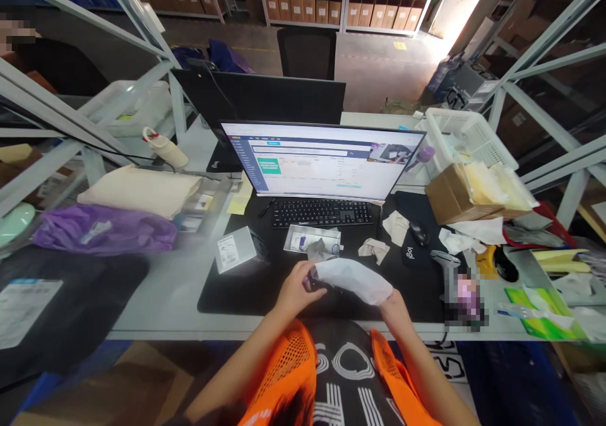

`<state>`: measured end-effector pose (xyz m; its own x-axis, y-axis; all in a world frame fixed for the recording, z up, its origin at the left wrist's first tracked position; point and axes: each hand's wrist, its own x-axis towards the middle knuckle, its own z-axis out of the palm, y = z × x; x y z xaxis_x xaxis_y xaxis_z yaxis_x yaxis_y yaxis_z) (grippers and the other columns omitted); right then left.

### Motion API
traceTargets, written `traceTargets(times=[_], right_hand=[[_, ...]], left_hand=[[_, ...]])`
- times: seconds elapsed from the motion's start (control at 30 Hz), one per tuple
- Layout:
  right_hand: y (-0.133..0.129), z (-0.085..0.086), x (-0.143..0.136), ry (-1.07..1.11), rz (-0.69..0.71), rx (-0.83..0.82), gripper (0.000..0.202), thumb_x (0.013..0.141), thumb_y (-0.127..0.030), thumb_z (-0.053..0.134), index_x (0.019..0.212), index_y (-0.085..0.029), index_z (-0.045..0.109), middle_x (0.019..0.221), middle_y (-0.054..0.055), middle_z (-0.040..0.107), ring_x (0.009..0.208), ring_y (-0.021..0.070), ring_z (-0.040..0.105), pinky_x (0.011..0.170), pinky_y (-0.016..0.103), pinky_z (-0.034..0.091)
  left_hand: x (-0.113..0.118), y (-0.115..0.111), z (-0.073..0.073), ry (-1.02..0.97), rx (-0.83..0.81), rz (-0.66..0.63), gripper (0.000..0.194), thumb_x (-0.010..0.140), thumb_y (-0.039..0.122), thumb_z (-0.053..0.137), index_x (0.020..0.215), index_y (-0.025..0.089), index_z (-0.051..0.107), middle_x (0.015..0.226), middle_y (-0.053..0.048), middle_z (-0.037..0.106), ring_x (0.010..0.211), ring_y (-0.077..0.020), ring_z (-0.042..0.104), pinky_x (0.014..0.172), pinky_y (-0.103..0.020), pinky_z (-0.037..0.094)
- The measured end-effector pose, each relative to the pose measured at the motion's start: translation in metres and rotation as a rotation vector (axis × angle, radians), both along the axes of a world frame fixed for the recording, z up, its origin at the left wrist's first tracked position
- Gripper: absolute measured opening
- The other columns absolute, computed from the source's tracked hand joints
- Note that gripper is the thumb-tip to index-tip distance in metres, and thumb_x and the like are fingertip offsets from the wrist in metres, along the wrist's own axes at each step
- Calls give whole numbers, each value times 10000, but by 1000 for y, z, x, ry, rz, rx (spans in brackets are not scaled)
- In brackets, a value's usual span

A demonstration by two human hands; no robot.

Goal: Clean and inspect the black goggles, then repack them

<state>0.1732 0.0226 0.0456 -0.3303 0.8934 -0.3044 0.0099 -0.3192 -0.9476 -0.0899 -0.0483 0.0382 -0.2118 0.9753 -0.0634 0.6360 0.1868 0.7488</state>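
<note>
Between my hands, above the black desk mat (274, 293), is a white sheet or pouch (355, 277). My left hand (298, 287) is closed round a small dark item at the sheet's left end; its details are too small to tell. The right end of the white sheet covers the fingers of my right hand (395, 306). Just beyond my left hand lies an open shallow box (293, 239) with small items and a crumpled grey piece in it. A white box with a label (235, 249) stands to its left.
Behind the mat are a keyboard (324, 213) and a lit monitor (312, 161). Crumpled papers (396, 227) and a mouse (419, 232) lie to the right, near a cardboard box (445, 195). A purple bag (104, 229) is at the left.
</note>
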Motion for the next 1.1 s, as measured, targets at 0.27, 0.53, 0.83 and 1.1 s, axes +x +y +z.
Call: traceTargets(times=[0.27, 0.53, 0.83, 1.1], right_hand=[[-5, -1, -12, 74, 69, -33, 363, 700, -412, 819, 1000, -210, 793, 1071, 122, 767, 1117, 342, 667, 1032, 513, 474], [20, 7, -2, 71, 11, -45, 336, 676, -410, 850, 949, -219, 805, 1189, 125, 721, 1172, 336, 622, 1046, 469, 467], [57, -19, 124, 110, -392, -125, 244, 732, -464, 823, 803, -234, 778, 979, 66, 743, 967, 227, 690, 838, 354, 601], [70, -34, 126, 219, -508, -202, 261, 687, -451, 859, 820, -242, 774, 919, 65, 750, 918, 236, 714, 827, 385, 616]], left_hand=[[-13, -6, 13, -148, 40, 21, 571, 662, 364, 809, 1206, 238, 686, 1304, -114, 642, 1233, -333, 552, 1081, -491, 398], [-2, 6, 18, -262, -56, 85, 174, 739, 225, 572, 672, 186, 727, 715, -43, 736, 715, -204, 681, 710, -286, 520], [-55, 41, 17, -92, -295, 248, 339, 802, 469, 529, 812, 165, 678, 677, -45, 705, 639, -244, 697, 645, -323, 532], [-49, 87, 48, 467, -207, 151, 603, 830, 332, 573, 1370, 75, 491, 1386, -252, 489, 1321, -405, 450, 1071, -555, 385]])
